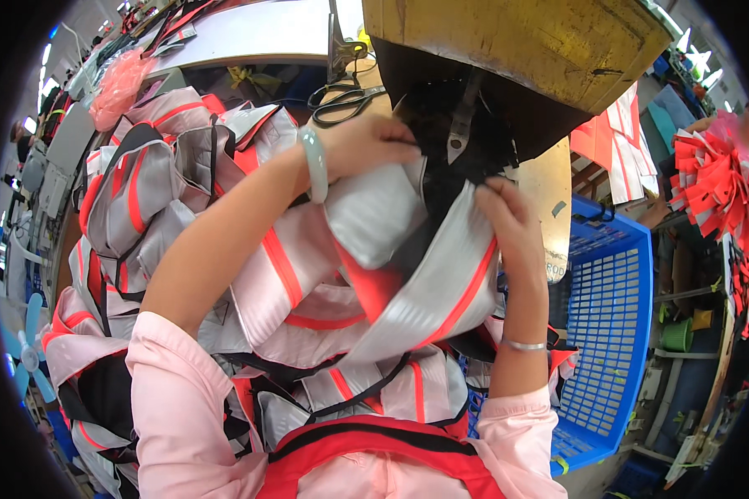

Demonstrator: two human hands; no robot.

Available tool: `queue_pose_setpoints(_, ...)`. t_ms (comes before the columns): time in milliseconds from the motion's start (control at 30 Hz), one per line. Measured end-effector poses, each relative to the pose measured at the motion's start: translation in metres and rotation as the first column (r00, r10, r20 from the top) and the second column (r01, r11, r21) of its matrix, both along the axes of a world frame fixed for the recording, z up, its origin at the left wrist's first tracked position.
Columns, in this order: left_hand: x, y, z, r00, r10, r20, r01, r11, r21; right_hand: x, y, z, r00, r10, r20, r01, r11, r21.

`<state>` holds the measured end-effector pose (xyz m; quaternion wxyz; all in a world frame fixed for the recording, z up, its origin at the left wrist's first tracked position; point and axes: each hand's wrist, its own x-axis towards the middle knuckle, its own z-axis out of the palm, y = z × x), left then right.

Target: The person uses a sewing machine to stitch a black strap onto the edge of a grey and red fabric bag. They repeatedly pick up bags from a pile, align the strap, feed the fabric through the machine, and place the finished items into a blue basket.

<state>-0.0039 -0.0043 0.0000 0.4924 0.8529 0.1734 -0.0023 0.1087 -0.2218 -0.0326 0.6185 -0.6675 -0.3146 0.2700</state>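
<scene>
A silver-grey fabric piece [441, 283] with a red stripe and black edging stretches between my hands under a large machine. My right hand [512, 218] pinches its upper corner at the right. On the other side, my left hand [370, 145] is closed on the top edge of the folded grey part [374, 212], its fingertips partly hidden. Both hands are close to a pointed metal plate [460, 133] hanging below the machine's worn yellow housing [516, 41]. The spot where the cloth meets the machine is dark and hard to make out.
Matching grey, red and black fabric pieces [141, 191] are heaped at the left and across my lap. Black-handled scissors [345, 101] lie beyond my left wrist. A blue plastic basket [612, 333] stands at the right. Red strips [711, 175] hang farther right.
</scene>
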Motion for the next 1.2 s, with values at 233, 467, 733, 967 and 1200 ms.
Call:
queue_pose_setpoints(233, -0.057, -0.043, -0.016, 0.976, -0.158, 0.148, 0.190, 0.954, -0.233, -0.036, -0.074, -0.015, 0.729, 0.634, -0.257, -0.591, 0.773, 0.232)
queue_pose_setpoints(467, -0.083, -0.079, 0.018, 0.914, -0.262, 0.310, 0.309, 0.944, -0.114, -0.099, -0.047, -0.032, 0.703, 0.567, -0.429, -0.592, 0.801, 0.089)
queue_pose_setpoints(733, -0.106, -0.102, 0.019, 0.941, 0.074, 0.331, -0.110, 0.990, 0.091, -0.136, -0.047, -0.036, 0.828, 0.386, -0.406, -0.331, 0.922, 0.200)
queue_pose_setpoints(967, -0.064, -0.081, 0.004, 0.979, 0.064, 0.195, -0.030, 0.984, -0.173, -0.104, -0.038, -0.034, 0.951, 0.262, -0.163, -0.244, 0.962, 0.120)
queue_pose_setpoints(1200, -0.047, -0.050, -0.009, 0.988, 0.066, 0.140, -0.054, 0.995, -0.085, -0.041, -0.011, -0.021, 0.992, 0.019, -0.125, 0.007, 0.980, 0.198)
